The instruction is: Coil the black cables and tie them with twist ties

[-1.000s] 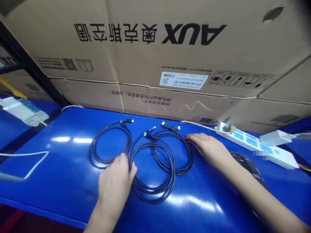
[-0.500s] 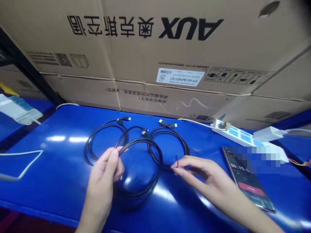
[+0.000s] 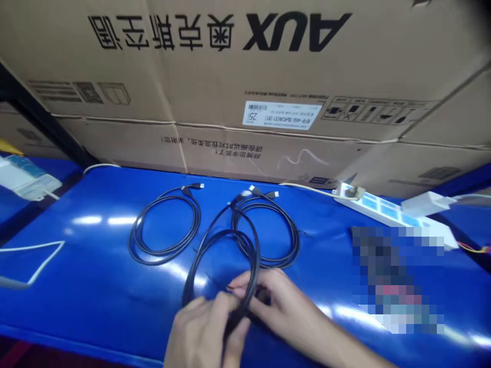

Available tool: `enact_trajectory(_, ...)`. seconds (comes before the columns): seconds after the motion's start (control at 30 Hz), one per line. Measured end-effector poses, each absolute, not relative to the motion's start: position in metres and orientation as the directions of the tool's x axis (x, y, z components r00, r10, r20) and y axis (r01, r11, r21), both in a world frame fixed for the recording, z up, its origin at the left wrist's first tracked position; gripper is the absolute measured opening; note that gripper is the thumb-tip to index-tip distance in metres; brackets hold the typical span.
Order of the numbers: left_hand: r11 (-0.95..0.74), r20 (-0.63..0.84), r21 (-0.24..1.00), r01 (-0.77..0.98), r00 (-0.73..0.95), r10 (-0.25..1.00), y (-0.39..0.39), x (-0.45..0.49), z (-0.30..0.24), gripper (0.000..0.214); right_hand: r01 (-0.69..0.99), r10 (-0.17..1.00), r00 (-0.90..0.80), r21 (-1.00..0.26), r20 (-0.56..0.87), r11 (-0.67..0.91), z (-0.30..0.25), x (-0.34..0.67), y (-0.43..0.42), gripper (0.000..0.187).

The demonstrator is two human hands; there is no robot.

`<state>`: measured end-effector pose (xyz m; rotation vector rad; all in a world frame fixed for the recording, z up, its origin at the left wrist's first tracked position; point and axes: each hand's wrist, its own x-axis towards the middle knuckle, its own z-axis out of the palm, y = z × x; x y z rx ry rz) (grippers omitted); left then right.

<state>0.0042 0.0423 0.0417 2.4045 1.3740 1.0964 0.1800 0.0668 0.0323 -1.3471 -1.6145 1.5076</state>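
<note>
My left hand [image 3: 205, 335] is low at the near edge of the blue table [image 3: 95, 286], its fingers curled shut around the bottom of the middle cable coil [image 3: 253, 255], so the black strands run through my fist and are bunched together there. My right hand [image 3: 286, 312] meets it from the right. Its fingertips [image 3: 240, 292] are pinched closed on the same bundle, just beside my left knuckles, and the two hands almost touch. Between them the coil is pulled into a narrow, tall loop that stands tilted off the table rather than lying flat. Its far end stretches away from me to the plugs [image 3: 243, 194], which lie near the back of the table. Part of the grip is hidden under my own fingers, so I cannot tell how many turns each hand holds. To the left, well clear of my hands, the left cable coil [image 3: 164, 225] lies flat and round on the table. The right cable coil [image 3: 282, 237] also lies flat, and the far side of the loop I hold crosses over its left edge. Behind all three stands a big cardboard box [image 3: 245, 76] with black print. A white power strip [image 3: 383, 209] lies at the right, well apart from my right hand.
</note>
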Motion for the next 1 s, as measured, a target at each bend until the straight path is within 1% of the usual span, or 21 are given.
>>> enact_trajectory(0.03, -0.565, 0.496, 0.473, 0.676, 0.326, 0.805, 0.04, 0.009, 0.036, 0.028, 0.21, 0.906, -0.339, -0.959, -0.254, -0.19, 0.029, 0.18, 0.067, 0.032)
enact_trajectory(0.1, -0.567, 0.486, 0.475, 0.673, 0.336, 0.807, 0.037, 0.014, 0.029, 0.04, 0.034, 0.887, -0.335, -0.945, -0.318, -0.326, 0.024, 0.183, 0.068, 0.039)
enact_trajectory(0.17, -0.573, 0.503, 0.468, 0.673, 0.33, 0.799, 0.036, 0.016, 0.026, 0.053, -0.058, 0.855, -0.352, -0.903, -0.38, -0.425, 0.022, 0.189, 0.069, 0.042)
enact_trajectory(0.2, -0.579, 0.511, 0.462, 0.672, 0.332, 0.793, 0.036, 0.015, 0.025, 0.055, -0.07, 0.846, -0.36, -0.893, -0.394, -0.445, 0.021, 0.192, 0.07, 0.042)
enact_trajectory(0.27, -0.581, 0.485, 0.448, 0.68, 0.361, 0.797, 0.038, 0.012, 0.023, 0.049, -0.042, 0.825, -0.406, -0.893, -0.393, -0.447, 0.022, 0.197, 0.071, 0.041)
enact_trajectory(0.37, -0.594, 0.401, 0.414, 0.69, 0.447, 0.799, 0.042, 0.003, 0.021, 0.033, 0.013, 0.795, -0.492, -0.916, -0.355, -0.4, 0.022, 0.203, 0.075, 0.039)
enact_trajectory(0.43, -0.62, 0.311, 0.397, 0.677, 0.537, 0.785, 0.046, -0.002, 0.021, 0.025, 0.014, 0.789, -0.514, -0.923, -0.338, -0.386, 0.023, 0.204, 0.077, 0.037)
enact_trajectory(0.5, -0.648, 0.22, 0.401, 0.647, 0.619, 0.754, 0.048, -0.007, 0.023, 0.027, 0.003, 0.781, -0.525, -0.919, -0.338, -0.395, 0.024, 0.204, 0.079, 0.037)
enact_trajectory(0.57, -0.649, 0.157, 0.417, 0.637, 0.652, 0.741, 0.048, -0.012, 0.027, 0.032, -0.009, 0.772, -0.537, -0.912, -0.342, -0.41, 0.025, 0.204, 0.08, 0.037)
enact_trajectory(0.67, -0.619, 0.149, 0.391, 0.681, 0.616, 0.773, 0.047, -0.019, 0.034, 0.028, -0.072, 0.766, -0.549, -0.895, -0.333, -0.441, 0.024, 0.204, 0.079, 0.033)
enact_trajectory(0.73, -0.609, 0.139, 0.352, 0.711, 0.604, 0.785, 0.049, -0.023, 0.04, 0.031, -0.151, 0.756, -0.568, -0.863, -0.324, -0.483, 0.023, 0.203, 0.078, 0.031)
enact_trajectory(0.8, -0.635, 0.13, 0.331, 0.698, 0.633, 0.764, 0.054, -0.024, 0.045, 0.039, -0.233, 0.734, -0.595, -0.804, -0.327, -0.547, 0.02, 0.203, 0.077, 0.029)
enact_trajectory(0.87, -0.661, 0.105, 0.344, 0.667, 0.672, 0.733, 0.059, -0.023, 0.048, 0.041, -0.307, 0.7, -0.628, -0.718, -0.341, -0.625, 0.018, 0.202, 0.075, 0.027)
enact_trajectory(0.93, -0.656, 0.07, 0.371, 0.658, 0.684, 0.726, 0.061, -0.023, 0.046, 0.041, -0.355, 0.662, -0.665, -0.634, -0.345, -0.687, 0.017, 0.202, 0.074, 0.03)
enact_trajectory(1.0, -0.627, 0.054, 0.385, 0.677, 0.662, 0.748, 0.06, -0.025, 0.04, 0.036, -0.372, 0.646, -0.69, -0.606, -0.326, -0.703, 0.017, 0.201, 0.072, 0.035)
